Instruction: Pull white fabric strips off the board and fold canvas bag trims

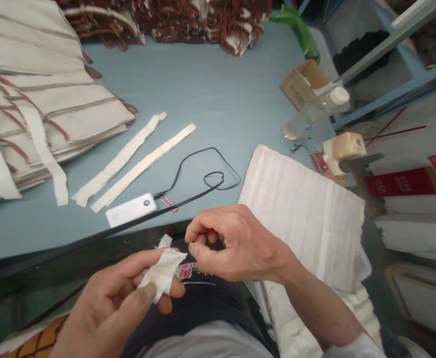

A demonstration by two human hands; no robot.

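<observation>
Between the thumb and fingers of my left hand [117,293] is a small folded strip of off-white cloth [164,271], its short end poking up past the fingertips. Just to the right, my right hand [236,243] is closed in a pinch, thumb against forefinger; whatever the pinch holds is too small to make out. Both hands are over my lap, in front of the table edge. On the table beyond lie two long cream cloth strips [121,156] and a white power bank [130,211] with a thin black cable [182,164].
Stacks of cream cloth pieces with brown cords [91,107] fill the left. Brown-corded bundles [180,20] line the back. At right are a plastic bottle [309,119], a cardboard box [303,84], a yellowish block [344,149] and a quilted white pad [300,214].
</observation>
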